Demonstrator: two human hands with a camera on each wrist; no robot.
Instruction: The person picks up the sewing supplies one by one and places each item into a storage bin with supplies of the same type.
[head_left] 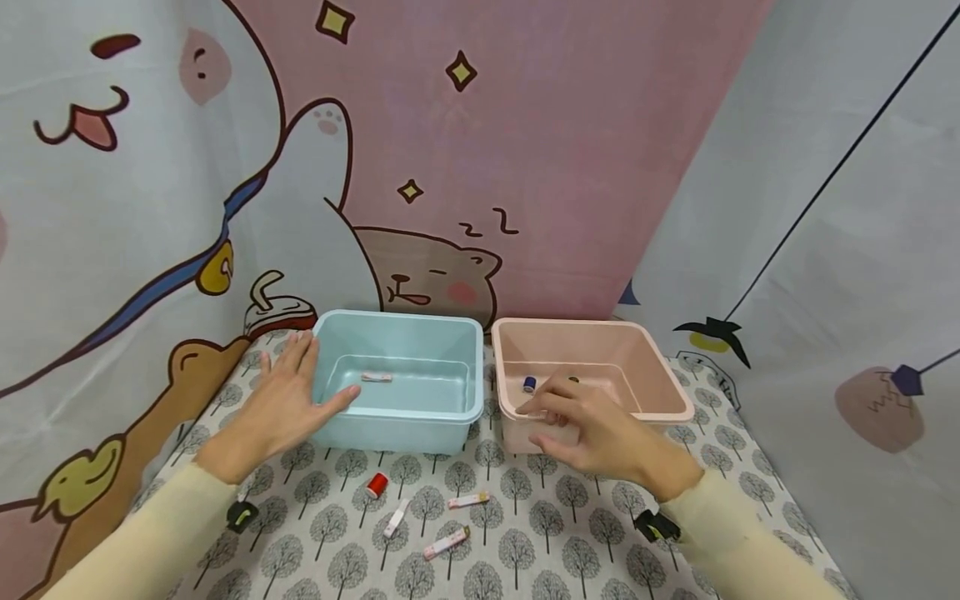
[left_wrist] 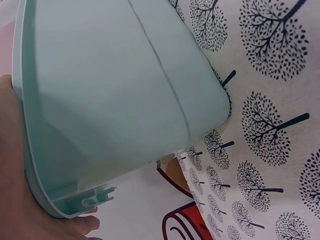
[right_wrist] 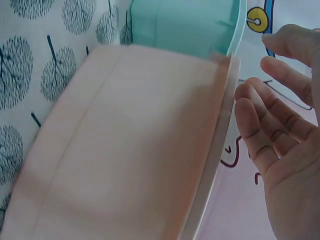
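Observation:
My left hand [head_left: 285, 408] rests at the left rim of a light-blue plastic bin [head_left: 397, 425], fingers spread; the left wrist view shows that bin's outer wall [left_wrist: 110, 90] close up. Inside it lies a slim pale pink-and-white stick [head_left: 377, 377]. Over the front rim of a pink plastic bin [head_left: 592, 332] is my right hand [head_left: 600, 425], its fingers loosely bent and nothing between them. A small blue cylinder [head_left: 529, 384] lies in the pink bin. Beside it, a small dark item [head_left: 573, 379] is mostly hidden behind the right hand.
On the tree-print cloth [head_left: 322, 567] before the bins lie a small red cylinder [head_left: 377, 485], a white stick [head_left: 396, 517] and two pink-and-white sticks, one nearer [head_left: 446, 542] and one farther [head_left: 468, 500]. A cartoon-print curtain [head_left: 562, 167] hangs right behind the bins.

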